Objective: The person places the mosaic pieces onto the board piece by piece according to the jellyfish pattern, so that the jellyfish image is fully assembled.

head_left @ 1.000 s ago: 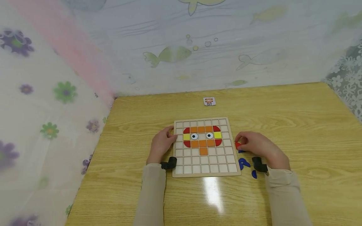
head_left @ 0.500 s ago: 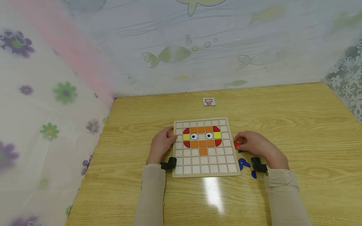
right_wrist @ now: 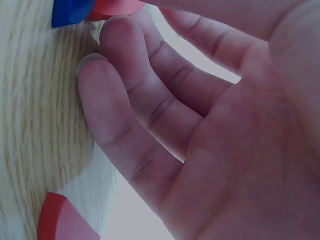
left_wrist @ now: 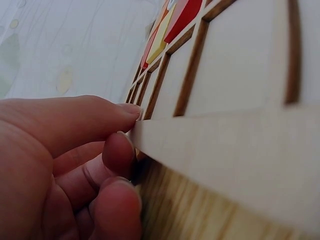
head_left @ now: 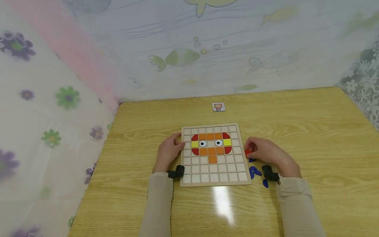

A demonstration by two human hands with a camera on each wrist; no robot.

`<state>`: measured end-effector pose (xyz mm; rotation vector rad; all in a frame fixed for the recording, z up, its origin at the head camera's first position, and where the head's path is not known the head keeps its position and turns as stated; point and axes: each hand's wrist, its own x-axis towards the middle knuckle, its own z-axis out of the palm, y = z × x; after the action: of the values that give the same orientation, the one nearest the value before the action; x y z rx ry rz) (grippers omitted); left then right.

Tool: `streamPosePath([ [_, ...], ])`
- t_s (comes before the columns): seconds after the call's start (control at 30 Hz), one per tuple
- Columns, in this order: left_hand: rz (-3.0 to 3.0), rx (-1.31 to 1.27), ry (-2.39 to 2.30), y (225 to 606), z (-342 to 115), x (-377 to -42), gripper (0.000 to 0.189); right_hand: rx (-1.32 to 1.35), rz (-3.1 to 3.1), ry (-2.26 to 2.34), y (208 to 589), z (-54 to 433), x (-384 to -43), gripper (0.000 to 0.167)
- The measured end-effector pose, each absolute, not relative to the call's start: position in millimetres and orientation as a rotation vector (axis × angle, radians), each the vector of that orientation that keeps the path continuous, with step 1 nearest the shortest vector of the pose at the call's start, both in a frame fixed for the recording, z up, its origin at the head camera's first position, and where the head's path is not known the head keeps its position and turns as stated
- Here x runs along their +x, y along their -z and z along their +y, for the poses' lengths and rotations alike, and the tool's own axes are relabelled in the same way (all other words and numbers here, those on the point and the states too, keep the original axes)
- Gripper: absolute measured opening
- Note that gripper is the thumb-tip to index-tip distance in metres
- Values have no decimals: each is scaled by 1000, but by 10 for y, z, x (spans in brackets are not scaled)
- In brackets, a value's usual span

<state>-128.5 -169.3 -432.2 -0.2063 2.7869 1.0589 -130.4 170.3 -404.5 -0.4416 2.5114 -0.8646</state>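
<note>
A wooden grid board [head_left: 219,183] lies on the table, with orange squares [head_left: 212,151], red quarter-rounds [head_left: 194,151], yellow squares [head_left: 227,142] and two eye discs [head_left: 218,143] forming a face. My left hand [head_left: 167,151] grips the board's left edge, thumb at the rim and fingers curled at its side. Right of the board, my right hand [head_left: 267,153] pinches a red piece [head_left: 247,152] between thumb and fingertips, low over the table. A blue piece [right_wrist: 72,11] lies right beside the red one. The palm hides much of the right wrist view.
Several blue curved pieces [head_left: 254,171] lie near the board's lower right corner, one [head_left: 265,183] close to the wrist camera. Another red piece [right_wrist: 65,220] rests on the table in the right wrist view. A small pattern card [head_left: 218,107] lies behind the board.
The red piece in my right fingers has shifted and turned slightly beside the board's right edge. My left hand holds the same place on the board.
</note>
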Motion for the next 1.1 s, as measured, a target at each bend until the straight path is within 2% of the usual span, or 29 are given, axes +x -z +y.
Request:
streamPosePath([
  [0.6,2779,-220,-1058,4335,-1698,-1291,47,-457,2559,903,4025,1656,-1308,13],
  [1.1,2768,-216,-1066,4324,-1695,-1290,46,-620,2511,956,4000,1291,-1240,9],
])
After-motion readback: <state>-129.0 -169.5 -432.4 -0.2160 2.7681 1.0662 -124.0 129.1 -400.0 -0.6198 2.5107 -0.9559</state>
